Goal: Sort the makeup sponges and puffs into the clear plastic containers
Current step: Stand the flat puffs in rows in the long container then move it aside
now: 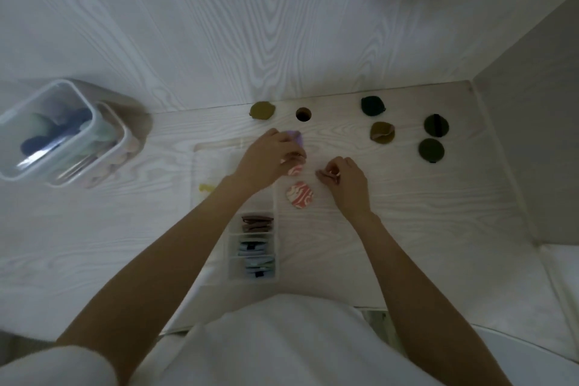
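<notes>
Left hand (pixel 269 157) fingers curled, pinching a purple puff (pixel 296 137); right hand (pixel 343 177) fingers pinching something small; marbled pink puff (pixel 299 194) between, beside divided clear container (pixel 253 249); bare tabletop (pixel 423 213) rightward

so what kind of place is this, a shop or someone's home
Probably a home desk or vanity nook, not a shop: a white wood-grain desk with a cable hole, tucked against a wall, with a clear organizer of puffs and a tub of sponges.
</notes>
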Available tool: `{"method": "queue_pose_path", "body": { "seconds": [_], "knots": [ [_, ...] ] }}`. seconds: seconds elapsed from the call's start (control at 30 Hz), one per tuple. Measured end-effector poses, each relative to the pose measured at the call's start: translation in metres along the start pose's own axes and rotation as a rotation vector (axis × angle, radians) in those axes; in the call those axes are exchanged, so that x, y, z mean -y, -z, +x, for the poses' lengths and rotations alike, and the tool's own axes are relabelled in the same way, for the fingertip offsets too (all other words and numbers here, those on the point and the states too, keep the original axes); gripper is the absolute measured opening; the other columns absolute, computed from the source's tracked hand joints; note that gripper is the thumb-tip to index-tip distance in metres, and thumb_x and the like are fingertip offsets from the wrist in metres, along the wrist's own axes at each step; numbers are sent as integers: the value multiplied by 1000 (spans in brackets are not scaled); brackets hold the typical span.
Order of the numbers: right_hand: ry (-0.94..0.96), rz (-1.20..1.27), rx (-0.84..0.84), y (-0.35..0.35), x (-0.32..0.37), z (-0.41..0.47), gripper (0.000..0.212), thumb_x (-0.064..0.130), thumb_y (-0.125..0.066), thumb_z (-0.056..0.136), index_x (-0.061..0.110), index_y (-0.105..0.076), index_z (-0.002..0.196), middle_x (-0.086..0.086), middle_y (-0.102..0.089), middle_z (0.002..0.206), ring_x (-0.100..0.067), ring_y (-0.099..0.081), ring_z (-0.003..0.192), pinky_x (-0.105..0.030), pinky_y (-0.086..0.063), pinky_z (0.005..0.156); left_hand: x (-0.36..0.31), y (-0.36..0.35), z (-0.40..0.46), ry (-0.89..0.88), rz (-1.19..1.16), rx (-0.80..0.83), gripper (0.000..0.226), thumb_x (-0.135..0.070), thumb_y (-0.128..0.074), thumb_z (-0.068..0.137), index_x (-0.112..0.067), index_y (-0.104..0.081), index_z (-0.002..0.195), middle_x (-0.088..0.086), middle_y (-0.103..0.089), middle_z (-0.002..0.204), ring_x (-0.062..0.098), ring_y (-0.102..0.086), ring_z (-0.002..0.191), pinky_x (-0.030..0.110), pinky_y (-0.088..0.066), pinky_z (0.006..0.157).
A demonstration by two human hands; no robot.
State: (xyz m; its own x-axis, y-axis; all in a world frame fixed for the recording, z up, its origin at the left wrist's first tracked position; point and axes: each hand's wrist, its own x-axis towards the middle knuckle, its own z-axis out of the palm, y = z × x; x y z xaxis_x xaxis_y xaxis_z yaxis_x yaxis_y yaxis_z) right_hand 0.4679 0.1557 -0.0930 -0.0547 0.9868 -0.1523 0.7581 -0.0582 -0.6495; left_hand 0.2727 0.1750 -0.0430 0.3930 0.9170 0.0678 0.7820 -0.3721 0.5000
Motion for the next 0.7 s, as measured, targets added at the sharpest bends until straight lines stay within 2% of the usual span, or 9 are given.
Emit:
{"method": "queue_pose_path", "body": {
  "seconds": [0.1,0.2,0.27,0.37,0.43,0.5,0.6,0.7],
  "knots": [
    [-6,98,-59,2,4,-22,18,27,-67,85,11,-59,86,-1,-58,86,-13,-53,73,-25,-42,64,-1,17,-47,55,-154,-189,26,-34,-57,84,-19,-72,98,0,-63,88,12,-48,80,20,-39,71],
    [-4,182,-54,1,12,-42,10,15,-64,85,10,-60,92,-6,-61,92,-14,-54,77,-28,-45,68,5,19,-97,111,-127,-244,30,-30,-49,91,-17,-70,107,2,-63,92,12,-51,82,16,-39,75],
    [25,209,-65,0,21,-53,8,11,-64,84,11,-60,91,-4,-62,91,-15,-56,76,-31,-48,68,11,12,-118,113,-50,-234,26,-21,-52,92,-14,-69,110,5,-63,93,18,-54,82,16,-37,76],
    [79,260,-41,2,37,-62,6,12,-64,84,13,-60,89,0,-61,87,-13,-57,74,-27,-47,65,13,-4,-126,121,49,-201,23,-5,-63,85,-11,-70,106,9,-64,89,22,-56,78,17,-37,73],
    [107,266,-25,6,48,-64,6,15,-64,84,14,-61,90,2,-62,87,-12,-58,75,-24,-47,65,8,-7,-123,152,64,-168,19,-15,-58,88,-12,-72,101,7,-66,85,23,-59,76,24,-44,65],
    [111,291,-32,12,58,-63,7,13,-64,85,15,-61,91,6,-64,85,-12,-62,76,-24,-50,67,4,-7,-118,182,87,-120,30,-28,-44,91,-14,-71,96,4,-69,81,24,-63,73,28,-48,60],
    [142,311,-19,16,70,-59,7,14,-64,86,14,-61,92,8,-65,84,-13,-65,76,-25,-52,68,4,-6,-118,173,120,5,20,-18,-50,93,-15,-68,99,6,-72,88,28,-65,73,34,-48,67],
    [196,238,-8,9,81,-57,8,15,-65,85,14,-62,93,7,-66,86,-11,-64,74,-24,-51,68,7,-8,-127,90,191,36,18,-18,-58,90,-16,-69,104,3,-73,94,23,-67,80,34,-48,78]
  ]
}}
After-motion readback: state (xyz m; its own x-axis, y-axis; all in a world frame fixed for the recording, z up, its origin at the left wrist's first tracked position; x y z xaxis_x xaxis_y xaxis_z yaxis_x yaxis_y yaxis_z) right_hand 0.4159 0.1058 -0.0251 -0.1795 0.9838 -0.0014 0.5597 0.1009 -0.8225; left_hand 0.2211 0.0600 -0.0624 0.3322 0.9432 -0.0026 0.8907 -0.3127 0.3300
